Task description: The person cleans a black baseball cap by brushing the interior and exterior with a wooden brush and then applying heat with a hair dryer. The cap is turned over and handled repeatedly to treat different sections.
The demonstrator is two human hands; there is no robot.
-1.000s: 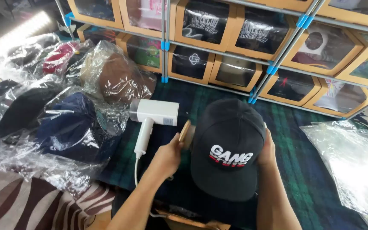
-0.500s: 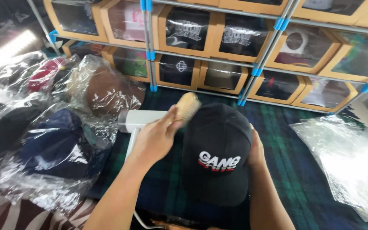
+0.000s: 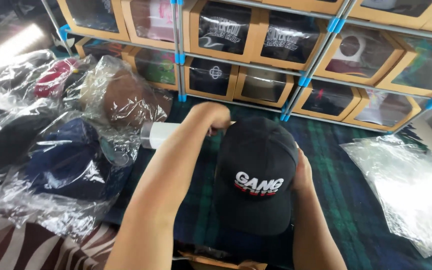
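Observation:
A black cap (image 3: 256,175) with white and red lettering on its front sits upright in front of me, brim toward me. My right hand (image 3: 303,172) grips its right side. My left hand (image 3: 212,116) is closed in a fist at the cap's far top edge, holding a tan brush whose tip just shows by the fingers. A white handheld appliance (image 3: 157,134) lies on the cloth behind my left forearm, partly hidden by it.
Several caps in clear plastic bags (image 3: 51,150) are piled at the left. Cardboard boxes with windows (image 3: 226,30) fill a rack at the back. Flat clear bags (image 3: 411,185) lie at the right on a dark plaid cloth (image 3: 336,165). Zebra-print fabric (image 3: 36,250) is at the bottom left.
My left hand has moved with the brush from the cap's left side up to its far top edge. The view has tilted slightly; the cap stays in my right hand.

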